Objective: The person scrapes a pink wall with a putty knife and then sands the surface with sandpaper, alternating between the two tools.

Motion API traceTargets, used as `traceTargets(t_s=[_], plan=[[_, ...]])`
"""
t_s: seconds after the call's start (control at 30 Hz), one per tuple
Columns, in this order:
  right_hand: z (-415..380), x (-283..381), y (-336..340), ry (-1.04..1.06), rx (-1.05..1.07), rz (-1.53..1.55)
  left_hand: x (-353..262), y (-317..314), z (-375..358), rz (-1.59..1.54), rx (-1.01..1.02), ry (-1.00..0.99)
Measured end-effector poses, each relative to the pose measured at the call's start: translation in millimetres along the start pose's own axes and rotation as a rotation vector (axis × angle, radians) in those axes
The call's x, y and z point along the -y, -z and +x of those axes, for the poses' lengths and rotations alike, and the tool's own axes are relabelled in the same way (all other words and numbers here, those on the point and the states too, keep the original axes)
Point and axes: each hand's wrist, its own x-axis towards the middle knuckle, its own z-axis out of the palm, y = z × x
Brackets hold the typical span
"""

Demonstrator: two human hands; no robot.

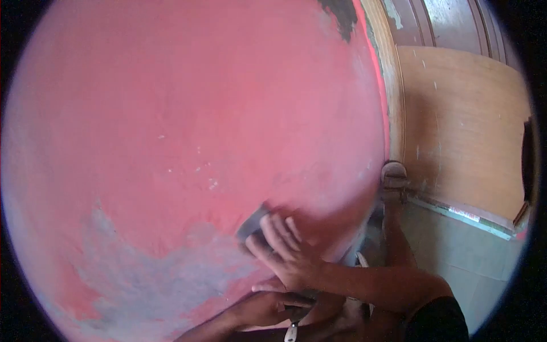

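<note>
My right hand (282,245) presses a flat dark grey piece (254,222) against a pink-red painted wall (228,102), fingers spread over its back. The kind of this flat piece I cannot tell. Below it, near the bottom of the head view, my left hand (265,310) is closed around the blade end of a putty knife (291,332), its pale handle pointing down. Whitish-grey smears (165,279) cover the wall to the left of both hands, and a few small white specks show above.
A wooden frame strip (392,85) edges the wall on the right, with a rounded brown piece (394,172) at its lower end. Beyond stands a light wooden panel (461,125). Pale floor tiles (467,268) lie below it. A dark bare patch (343,17) marks the wall's top.
</note>
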Motion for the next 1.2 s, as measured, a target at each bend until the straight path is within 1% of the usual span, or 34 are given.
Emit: traceTargets(t_s=[0.07, 0.1, 0.17, 0.2, 0.23, 0.33, 0.37, 0.43, 0.47, 0.53, 0.63, 0.67, 0.73, 0.77, 0.87, 0.9, 0.93, 0.97, 1.0, 1.07, 1.1, 1.17, 1.2], plan=[[-1.0, -23.7, -14.4, 0.260, 0.004, -0.051, 6.8, -2.3, -2.0, 0.001, -0.028, -0.082], [3.8, -52.0, -15.7, 0.408, -0.151, -0.281, 10.4, -3.9, -3.9, -0.032, -0.040, -0.115], [-9.0, -68.5, -10.0, 0.017, -0.167, -0.149, 16.2, -7.8, -9.0, -0.098, -0.076, -0.185], [-11.4, -70.7, -9.8, -0.177, -0.168, -0.080, 12.2, -4.3, -13.6, -0.103, -0.047, -0.101], [-5.2, -58.1, -6.3, -0.272, -0.129, -0.056, 4.6, 2.1, -19.4, -0.109, -0.017, -0.022], [15.3, 7.9, 7.6, -0.207, -0.134, 0.185, 0.7, 5.7, -23.5, -0.130, -0.001, 0.085], [12.4, 11.5, 5.1, -0.020, -0.053, 0.141, 0.7, 3.8, -23.7, -0.140, -0.005, 0.103], [8.4, 10.3, -5.7, 0.352, 0.104, 0.056, 1.3, -0.2, -18.7, -0.124, -0.030, 0.073], [8.9, -5.1, -8.1, 0.347, 0.026, -0.065, 2.0, -1.4, -17.7, -0.115, -0.046, 0.062], [7.5, -51.1, -5.7, 0.350, -0.131, -0.300, 4.7, -2.6, -18.6, -0.083, -0.004, -0.040], [-2.5, -62.5, -2.2, -0.352, -0.088, -0.085, 8.9, 0.5, -22.4, -0.084, -0.011, -0.185], [-3.1, -52.8, -5.7, -0.313, -0.120, 0.011, 8.8, 0.0, -21.2, -0.094, -0.019, -0.236], [15.8, -7.7, 2.6, -0.243, -0.190, 0.190, 9.2, 4.4, -19.1, -0.025, -0.001, -0.186], [25.9, 13.2, 24.9, -0.184, 0.056, 0.172, 9.0, 5.6, -17.6, 0.010, 0.014, -0.160], [16.9, -4.8, 7.7, 0.305, 0.157, 0.041, 1.2, -1.0, -20.3, -0.293, -0.090, -0.136], [13.2, -27.9, 0.8, 0.331, 0.032, -0.116, 3.8, -2.5, -23.0, -0.332, -0.086, -0.163], [-2.2, -60.9, -0.3, -0.080, -0.048, -0.204, 7.8, -3.3, -27.3, -0.368, -0.098, -0.193], [-5.0, -64.9, -1.5, -0.250, -0.147, -0.122, 10.9, -4.5, -28.6, -0.406, -0.103, -0.228], [-6.6, -65.4, -3.0, -0.422, -0.247, -0.041, 8.1, -5.1, -32.7, -0.429, -0.130, -0.162], [10.6, -30.0, 5.3, -0.371, -0.281, 0.072, -1.3, -5.0, -40.3, -0.476, -0.172, -0.033], [15.3, -15.4, 7.2, -0.352, -0.294, 0.127, -1.9, -5.6, -38.3, -0.569, -0.199, -0.071], [9.9, -11.3, 3.7, -0.080, -0.041, 0.018, -3.2, -7.1, -33.1, -0.759, -0.245, -0.141], [7.3, -11.8, 2.4, 0.057, 0.086, -0.033, -3.2, -8.3, -33.1, -0.762, -0.231, -0.078]])
